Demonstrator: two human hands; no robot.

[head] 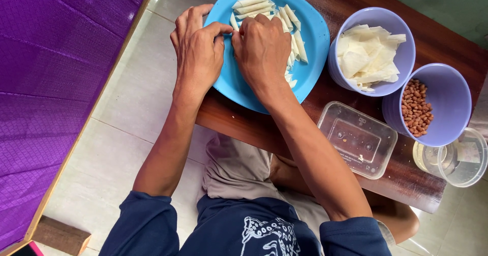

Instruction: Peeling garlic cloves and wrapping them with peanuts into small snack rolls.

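Observation:
My left hand and my right hand meet over a blue plate on a low brown wooden table. Their fingertips pinch a small white pastry wrapper between them; the hands hide most of it. Several rolled white pastry sticks lie on the plate beyond and to the right of my right hand.
A lilac bowl of white wrapper sheets stands right of the plate. A second lilac bowl holds peanuts. A clear empty plastic box and a small clear cup of liquid sit near the table's front edge. A purple mat lies left.

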